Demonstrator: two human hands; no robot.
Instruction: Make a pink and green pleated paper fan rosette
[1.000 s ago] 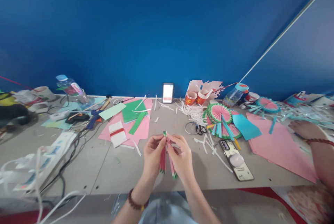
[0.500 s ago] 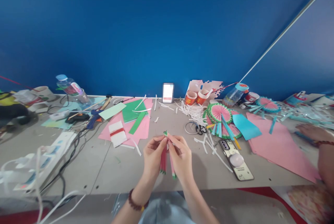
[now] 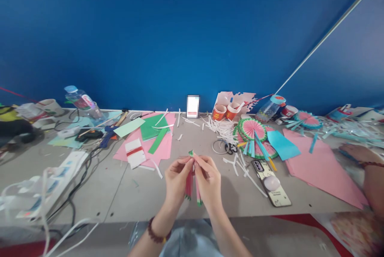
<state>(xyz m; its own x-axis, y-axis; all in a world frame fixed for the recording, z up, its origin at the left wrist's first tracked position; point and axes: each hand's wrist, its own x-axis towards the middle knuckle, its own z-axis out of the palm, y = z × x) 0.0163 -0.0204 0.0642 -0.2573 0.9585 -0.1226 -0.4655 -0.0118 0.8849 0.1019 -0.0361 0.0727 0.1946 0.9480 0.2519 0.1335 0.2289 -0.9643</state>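
Observation:
Between both hands, above the desk's front part, is a folded pink paper fan [image 3: 189,188] with green edges. My left hand [image 3: 177,175] pinches its left side, thumb and fingers together near the top. My right hand [image 3: 208,174] is closed on the right side, where a pink strip with a green end hangs below the fingers. A small green tip pokes out above the touching fingertips. The middle of the folded paper is hidden behind my fingers.
Finished paper fans [image 3: 252,131], scissors [image 3: 231,148] and white paper scraps [image 3: 222,129] lie to the right, with a phone [image 3: 271,183] nearer. Pink and green sheets [image 3: 154,127] and a white thread bundle [image 3: 135,153] lie left. Another person's hand [image 3: 357,152] rests at far right.
Both hands stay almost in place, holding the folded paper. The fingertips and hanging paper ends have shifted only very slightly.

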